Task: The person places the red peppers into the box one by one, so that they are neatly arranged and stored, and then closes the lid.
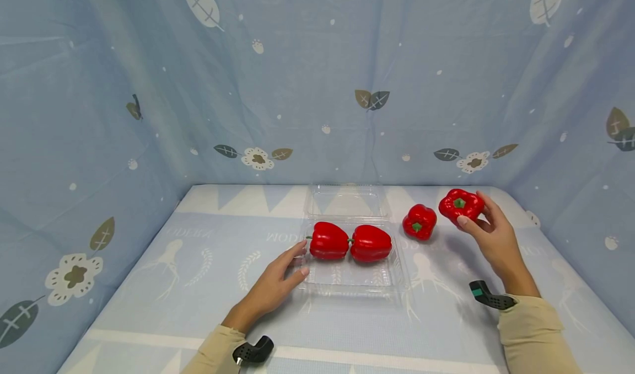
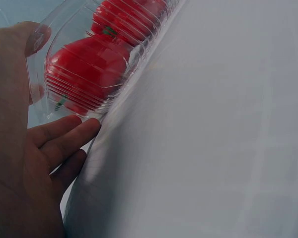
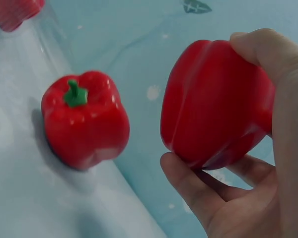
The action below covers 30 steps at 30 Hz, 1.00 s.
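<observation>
My right hand (image 1: 498, 241) holds a red bell pepper (image 1: 460, 206) above the table, thumb and fingers on opposite sides and its green stem towards me. Another red bell pepper (image 3: 85, 119) sits on the table just left of it. My left hand (image 1: 278, 283) rests at the left end of a clear plastic container (image 1: 347, 288), with loosely extended fingers (image 2: 64, 144) along its wall. Two red bell peppers, a left one (image 1: 328, 241) and a right one (image 1: 371, 244), lie on their sides in the container's far half, stems pointing left.
The container's clear lid (image 1: 347, 202) lies folded back towards the rear edge. A patterned cloth covers the table (image 1: 198, 297). Blue printed curtains (image 1: 317, 76) rise behind it and on both sides. Each wrist carries a black band device (image 1: 491, 295).
</observation>
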Available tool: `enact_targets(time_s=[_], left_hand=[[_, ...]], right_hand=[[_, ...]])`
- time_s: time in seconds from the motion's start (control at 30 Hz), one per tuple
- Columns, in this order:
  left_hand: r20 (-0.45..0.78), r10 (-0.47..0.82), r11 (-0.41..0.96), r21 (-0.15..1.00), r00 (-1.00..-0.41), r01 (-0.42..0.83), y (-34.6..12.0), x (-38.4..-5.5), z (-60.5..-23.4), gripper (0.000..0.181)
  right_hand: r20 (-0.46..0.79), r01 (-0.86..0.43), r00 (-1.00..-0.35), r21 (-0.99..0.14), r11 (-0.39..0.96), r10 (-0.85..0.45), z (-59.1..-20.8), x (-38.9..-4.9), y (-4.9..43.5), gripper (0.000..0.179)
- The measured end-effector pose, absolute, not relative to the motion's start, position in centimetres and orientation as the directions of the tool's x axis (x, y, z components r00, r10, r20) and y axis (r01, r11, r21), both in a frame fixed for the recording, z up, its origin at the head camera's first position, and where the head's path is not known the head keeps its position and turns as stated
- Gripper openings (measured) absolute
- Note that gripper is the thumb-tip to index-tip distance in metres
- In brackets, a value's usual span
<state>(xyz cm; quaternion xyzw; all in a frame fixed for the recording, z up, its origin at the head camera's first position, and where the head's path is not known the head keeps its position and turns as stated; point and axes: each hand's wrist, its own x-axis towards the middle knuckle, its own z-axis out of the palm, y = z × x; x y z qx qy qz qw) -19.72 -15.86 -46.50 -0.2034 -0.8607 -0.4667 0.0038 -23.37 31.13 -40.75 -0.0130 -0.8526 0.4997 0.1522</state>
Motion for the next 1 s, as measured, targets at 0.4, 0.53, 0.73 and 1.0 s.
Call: enact_targets(time_s=[0.4, 0.53, 0.73, 1.0], left_hand=[[0.196, 0.348, 0.479, 0.804, -0.917, 0.353, -15.8, -19.8, -46.4, 0.063], [0.198, 0.352, 0.475, 0.804, -0.915, 0.357, -15.9, -19.7, -46.4, 0.064], [0.2, 0.353, 0.475, 0.804, -0.914, 0.359, -15.9, -19.7, -46.5, 0.063], [0.2, 0.349, 0.485, 0.798, -0.916, 0.358, -15.9, -19.8, -46.4, 0.064]], right_hand=[[0.305, -0.26, -0.951, -0.883, 0.39, 0.058, -39.8, -23.0, 29.2, 0.072], [0.295, -0.261, -0.955, -0.889, 0.377, 0.034, -39.6, -23.0, 28.5, 0.072], [0.29, -0.265, -0.957, -0.888, 0.375, 0.01, -39.4, -22.8, 27.6, 0.074], [0.278, -0.266, -0.96, -0.876, 0.402, -0.03, -38.8, -22.8, 26.3, 0.076]])
